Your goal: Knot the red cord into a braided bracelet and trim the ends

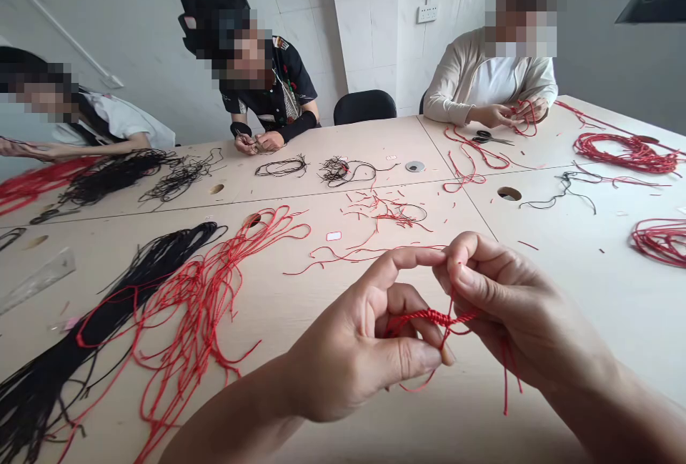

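Note:
A red braided cord bracelet with a knotted middle is held above the table between my two hands. My left hand is closed on it, the thumb pinching the cord from below and the index finger reaching up to my right fingertips. My right hand pinches a thin upright strand of the cord between thumb and index finger. Loose red ends hang below my right palm. The part of the bracelet inside my left fingers is hidden.
Red cords and a black cord bundle lie at left on the table. Red scraps lie beyond my hands. Red coils are at right, near black scissors. Several people sit across, handling cords.

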`<state>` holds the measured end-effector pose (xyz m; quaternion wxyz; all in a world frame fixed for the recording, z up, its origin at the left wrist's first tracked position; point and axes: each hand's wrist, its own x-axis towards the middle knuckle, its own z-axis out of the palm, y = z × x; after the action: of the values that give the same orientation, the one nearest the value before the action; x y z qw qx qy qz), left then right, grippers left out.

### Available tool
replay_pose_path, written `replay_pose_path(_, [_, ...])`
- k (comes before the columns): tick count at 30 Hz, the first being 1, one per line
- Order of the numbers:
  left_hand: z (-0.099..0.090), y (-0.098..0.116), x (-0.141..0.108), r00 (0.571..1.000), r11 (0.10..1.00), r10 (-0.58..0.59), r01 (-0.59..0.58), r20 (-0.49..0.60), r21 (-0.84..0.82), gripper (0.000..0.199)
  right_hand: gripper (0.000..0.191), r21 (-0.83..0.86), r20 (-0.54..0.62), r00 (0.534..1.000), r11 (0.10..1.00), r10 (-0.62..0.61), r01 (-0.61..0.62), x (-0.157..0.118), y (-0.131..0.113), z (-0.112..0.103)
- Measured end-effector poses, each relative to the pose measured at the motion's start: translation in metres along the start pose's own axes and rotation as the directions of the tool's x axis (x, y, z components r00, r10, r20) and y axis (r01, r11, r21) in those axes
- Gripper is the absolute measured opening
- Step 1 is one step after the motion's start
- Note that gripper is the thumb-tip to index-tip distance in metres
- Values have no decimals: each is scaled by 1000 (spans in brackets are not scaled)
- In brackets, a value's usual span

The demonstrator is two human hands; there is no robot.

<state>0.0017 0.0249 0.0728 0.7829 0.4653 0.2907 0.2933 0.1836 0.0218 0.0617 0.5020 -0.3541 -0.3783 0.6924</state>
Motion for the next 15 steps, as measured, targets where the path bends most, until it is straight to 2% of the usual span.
replay_pose_path(6, [1, -2, -1, 999, 999, 5, -3, -38, 36, 42, 31, -58, -54, 996, 996, -73, 70, 1, -4, -1])
replay_pose_path(9, [0, -3, 1, 1000, 988, 0, 4, -31, 155, 28, 28, -88, -32, 996, 993, -78, 75, -1, -3, -1])
replay_pose_path(13, [-3, -3, 7, 993, 925, 101, -73, -55, 373, 20, 23, -125, 53, 996, 989, -69, 75, -1, 0, 0])
replay_pose_path(15, [-5, -4, 9, 989, 901, 143, -111, -45, 420, 18, 25, -154, 55, 996, 985, -70, 77, 0, 2, -1])
